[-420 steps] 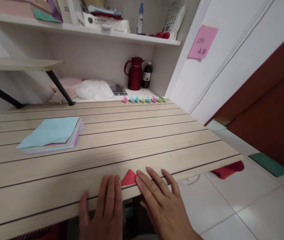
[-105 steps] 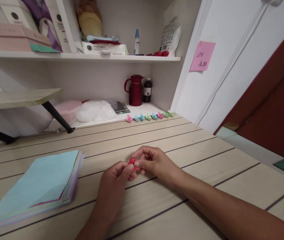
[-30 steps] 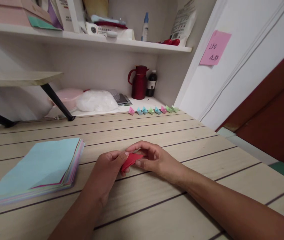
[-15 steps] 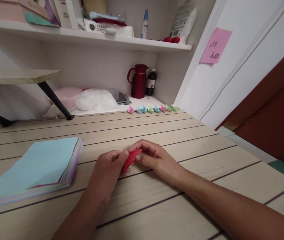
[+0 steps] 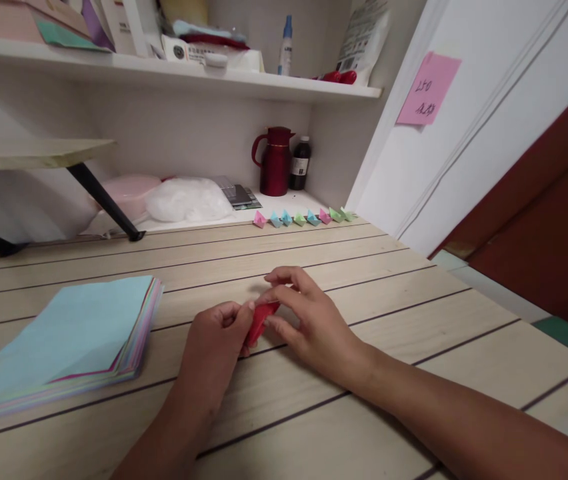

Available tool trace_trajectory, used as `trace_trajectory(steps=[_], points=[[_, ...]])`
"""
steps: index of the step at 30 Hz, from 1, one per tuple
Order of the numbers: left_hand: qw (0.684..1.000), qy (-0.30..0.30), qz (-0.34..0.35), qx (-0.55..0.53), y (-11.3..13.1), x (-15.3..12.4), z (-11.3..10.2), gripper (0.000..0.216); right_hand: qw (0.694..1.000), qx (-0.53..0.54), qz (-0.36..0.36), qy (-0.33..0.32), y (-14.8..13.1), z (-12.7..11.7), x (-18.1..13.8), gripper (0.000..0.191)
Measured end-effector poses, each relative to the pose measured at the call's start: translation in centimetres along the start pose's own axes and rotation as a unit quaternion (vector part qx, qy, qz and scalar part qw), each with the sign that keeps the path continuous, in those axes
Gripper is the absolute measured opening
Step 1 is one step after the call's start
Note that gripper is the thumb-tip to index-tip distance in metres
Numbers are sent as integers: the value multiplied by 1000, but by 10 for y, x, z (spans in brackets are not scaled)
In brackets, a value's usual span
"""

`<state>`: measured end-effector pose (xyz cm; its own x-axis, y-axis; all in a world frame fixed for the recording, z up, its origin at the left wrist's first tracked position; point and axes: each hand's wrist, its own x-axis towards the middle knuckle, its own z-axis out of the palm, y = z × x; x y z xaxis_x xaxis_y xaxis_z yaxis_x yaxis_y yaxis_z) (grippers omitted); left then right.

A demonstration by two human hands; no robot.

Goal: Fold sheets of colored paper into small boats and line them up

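Observation:
A small folded piece of red paper (image 5: 263, 321) is held just above the striped table, between my two hands. My left hand (image 5: 218, 333) pinches its left end, thumb on top and the other fingers partly hidden beneath. My right hand (image 5: 309, 320) curves around the paper's right side. Its index fingertip lies along the top edge and its thumb tip rests by the lower right side, while the other fingers are lifted and spread. To the left of my hands lies a stack of coloured paper (image 5: 79, 330) with a light blue sheet on top.
Several small folded paper pieces (image 5: 299, 219) stand in a row at the table's back edge. Behind them are a red jug (image 5: 275, 163), a dark bottle (image 5: 300, 165) and a white plastic bag (image 5: 189, 200). A raised wooden board (image 5: 34, 155) on black legs stands at left.
My right hand's fingers have spread and lifted, and its thumb has slid down along the red paper. My left hand keeps its pinch. The view has shifted slightly.

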<state>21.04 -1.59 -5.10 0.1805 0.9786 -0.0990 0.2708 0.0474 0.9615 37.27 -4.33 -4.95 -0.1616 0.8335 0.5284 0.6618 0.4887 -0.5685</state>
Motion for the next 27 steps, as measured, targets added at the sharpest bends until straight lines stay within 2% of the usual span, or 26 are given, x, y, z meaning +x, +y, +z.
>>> trace_trajectory(steps=[2, 4, 7, 10, 14, 18, 21, 25, 27], points=[[1000, -2, 4, 3, 1, -1, 1, 39, 996, -82, -25, 7, -1, -3, 2, 18], [1000, -13, 13, -13, 1, -2, 2, 39, 995, -102, -23, -9, 0, -3, 3, 15], [996, -39, 33, -68, 0, -4, 5, 39, 998, 15, 59, -34, 4, 0, 5, 14], [992, -37, 56, -104, -2, -4, 5, 39, 968, 187, 167, -22, 8, 5, 8, 12], [993, 40, 76, -83, -7, 2, 3, 39, 916, 326, 234, 6, 8, 8, 13, 19], [977, 168, 131, -30, -15, 9, 5, 34, 893, 366, 262, 22, 7, 9, 15, 23], [965, 187, 185, -9, -20, 11, 8, 40, 910, 334, 244, 27, 7, 11, 13, 21], [964, 135, 227, 39, -20, 10, 10, 34, 954, 232, 188, 30, 4, 12, 9, 19], [968, 100, 221, 57, -18, 7, 10, 30, 968, 186, 167, 24, 1, 11, 9, 17]])
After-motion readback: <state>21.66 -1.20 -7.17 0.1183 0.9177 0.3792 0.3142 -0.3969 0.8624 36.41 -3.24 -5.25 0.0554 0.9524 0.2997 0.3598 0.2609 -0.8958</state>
